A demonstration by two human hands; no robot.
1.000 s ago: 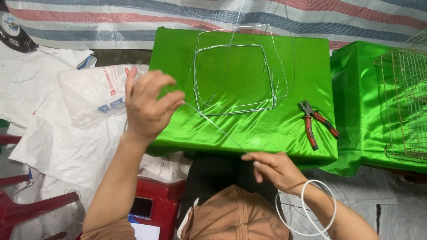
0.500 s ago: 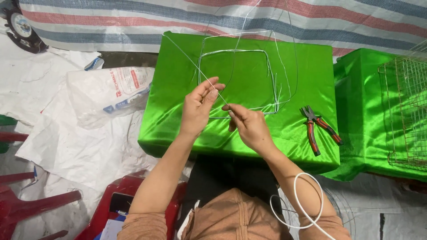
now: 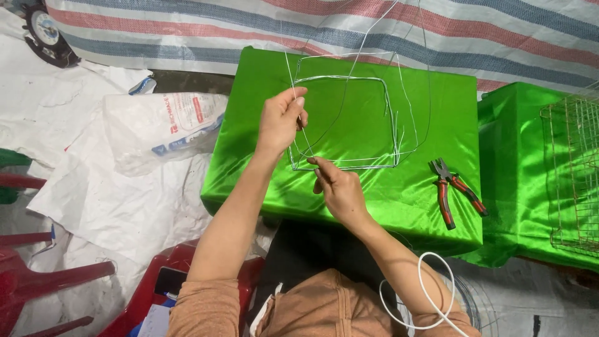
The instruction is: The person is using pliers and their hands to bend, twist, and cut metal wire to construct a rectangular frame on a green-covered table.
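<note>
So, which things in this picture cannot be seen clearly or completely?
- Head view: the wire mesh cage is cut off by the right edge.
- The thin wire runs out past the top edge; its far end is unseen.
- The left hand hides its own fingertips' contact with the wire.
- The wheel is cut off at the top-left corner.

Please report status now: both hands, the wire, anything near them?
Left hand raised, pinching thin wire. Right hand pinching wire frame at its near edge. Pliers lie apart, on green cloth.
</note>
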